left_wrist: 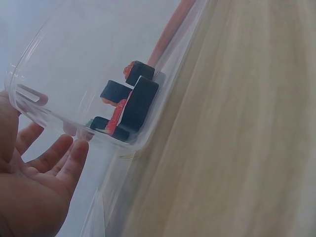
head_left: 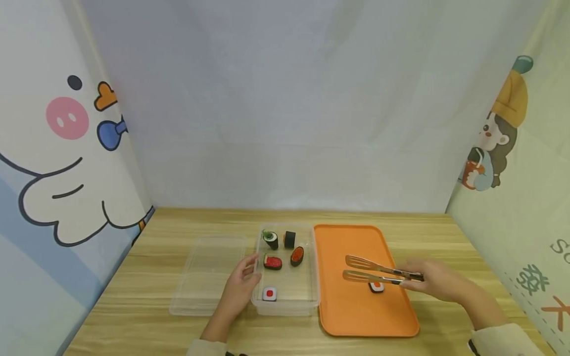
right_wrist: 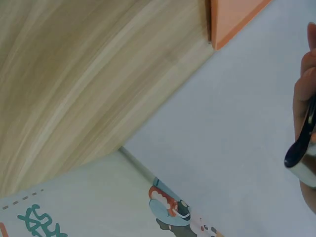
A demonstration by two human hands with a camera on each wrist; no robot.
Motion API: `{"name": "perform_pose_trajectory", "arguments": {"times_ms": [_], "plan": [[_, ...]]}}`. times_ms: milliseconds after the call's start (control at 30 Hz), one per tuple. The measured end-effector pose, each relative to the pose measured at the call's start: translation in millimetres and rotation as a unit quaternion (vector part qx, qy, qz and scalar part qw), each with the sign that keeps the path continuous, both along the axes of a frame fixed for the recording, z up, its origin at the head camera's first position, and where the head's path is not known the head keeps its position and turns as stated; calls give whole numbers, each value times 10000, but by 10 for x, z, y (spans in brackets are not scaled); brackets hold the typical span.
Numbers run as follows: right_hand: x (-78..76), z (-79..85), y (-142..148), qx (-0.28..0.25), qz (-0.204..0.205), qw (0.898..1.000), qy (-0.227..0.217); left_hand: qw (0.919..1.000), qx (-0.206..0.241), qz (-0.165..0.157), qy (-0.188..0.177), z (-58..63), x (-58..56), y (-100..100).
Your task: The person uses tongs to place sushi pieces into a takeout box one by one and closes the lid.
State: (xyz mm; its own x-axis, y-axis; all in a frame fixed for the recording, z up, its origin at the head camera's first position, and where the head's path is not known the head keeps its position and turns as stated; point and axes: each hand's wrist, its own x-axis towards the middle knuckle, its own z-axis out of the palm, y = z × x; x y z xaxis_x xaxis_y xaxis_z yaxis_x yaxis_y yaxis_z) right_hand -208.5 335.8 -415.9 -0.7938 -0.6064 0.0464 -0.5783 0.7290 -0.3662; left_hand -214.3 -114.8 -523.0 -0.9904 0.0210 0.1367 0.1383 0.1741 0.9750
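My right hand [head_left: 438,279] grips metal serving tongs [head_left: 369,278] with black handles. Their two arms are apart, over the orange tray [head_left: 345,309]. A white sushi roll piece [head_left: 376,287] with an orange-red centre lies on that tray, partly covered by the lower arm of the tongs. At the near left wall of a clear plastic box [head_left: 296,309] is my left hand [head_left: 240,289], its fingers loosely extended at the wall. Inside the box are several sushi pieces, among them a red-topped one [head_left: 272,262], a roe-topped one [head_left: 297,256] and a white roll [head_left: 269,293].
A clear lid [head_left: 209,277] lies flat on the wooden table [head_left: 138,296], left of the box. Box and tray stand side by side, almost edge to edge. A pale cloth [head_left: 289,109] hangs behind the table, with printed sheets at both sides.
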Motion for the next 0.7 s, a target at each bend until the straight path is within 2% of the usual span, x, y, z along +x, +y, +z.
{"name": "perform_pose_trajectory", "arguments": {"times_ms": [167,333,567,700], "plan": [[21,-31,148,-43,-38,9999,-153,10000,-9,15,-33,11,11,0],[64,-48,287,158,-218,9995,-138,10000,-10,28,-55,23,8,2],[102,-108,515,21,-340,9972,-661,10000,-25,6,-90,39,17,1],[88,-135,593,47,-354,9970,-691,9999,-10,26,-140,40,16,-1]]}}
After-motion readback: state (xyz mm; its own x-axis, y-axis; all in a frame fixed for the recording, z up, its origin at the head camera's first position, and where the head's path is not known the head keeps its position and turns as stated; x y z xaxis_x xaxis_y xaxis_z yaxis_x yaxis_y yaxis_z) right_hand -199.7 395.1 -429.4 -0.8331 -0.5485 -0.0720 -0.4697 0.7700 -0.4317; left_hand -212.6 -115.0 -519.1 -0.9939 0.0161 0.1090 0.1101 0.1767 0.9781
